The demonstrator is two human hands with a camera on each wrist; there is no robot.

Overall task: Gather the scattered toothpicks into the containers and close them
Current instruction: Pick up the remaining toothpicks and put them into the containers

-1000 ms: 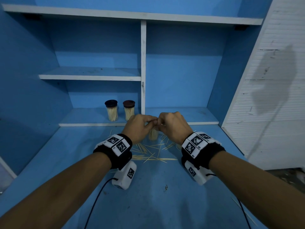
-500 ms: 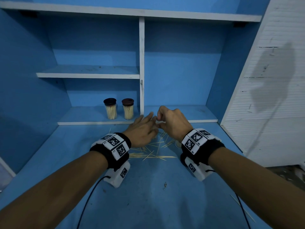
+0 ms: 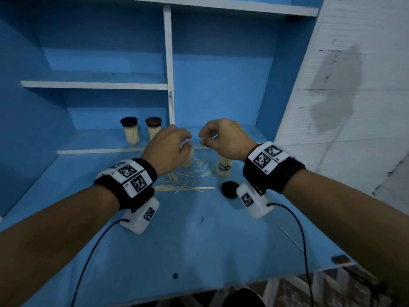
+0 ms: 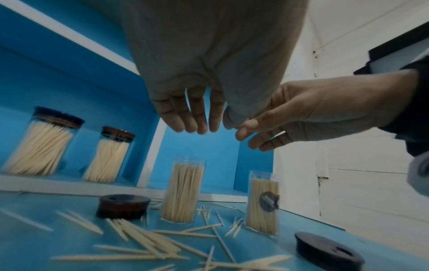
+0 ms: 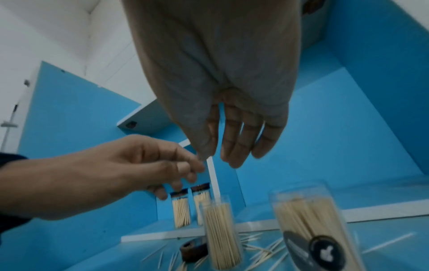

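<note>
Shelving [image 3: 99, 85] painted blue fills the view, with a blue tabletop [image 3: 199, 251] below it and a white panel wall [image 3: 343, 107] at the right. Both hands hang above the tabletop, apart from each other and touching nothing. The left hand [image 3: 168, 149] has its fingers loosely extended downward; the right hand [image 3: 225, 138] has its fingers loosely curled, thumb near forefinger, and nothing shows between them.

Two lidded jars [image 4: 37, 144] full of toothpicks stand side by side on the low shelf at the left. On the tabletop stand two open clear containers, both packed with upright toothpicks: the left container [image 4: 183, 190] beneath the left hand, and the labelled container [image 4: 263, 203] to its right, well apart from it.

Two dark round lids lie on the table: the brown lid [image 4: 123, 206] just left of the left container, the black lid [image 3: 230, 189] near the labelled container.

Scattered toothpicks [image 3: 183, 185] lie loose between and in front of the containers, and one stray toothpick [image 3: 290, 238] lies far right.
</note>
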